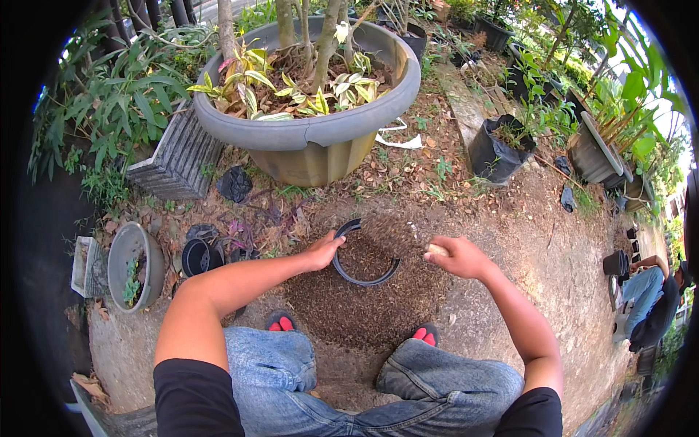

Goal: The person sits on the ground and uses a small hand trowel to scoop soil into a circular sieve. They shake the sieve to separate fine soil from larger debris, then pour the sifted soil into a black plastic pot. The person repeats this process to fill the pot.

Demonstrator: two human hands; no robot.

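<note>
In the head view, the left hand (325,251) pinches the left side of the black pot (366,282), which is in the middle, with brown soil (342,313) inside it and around its near side; the right hand (460,256) is closed around a pale handle (437,250), right of this pot; a blurred brown mass (386,231) shows between them; farther away stands a big grey planter (306,135) with plants.
</note>
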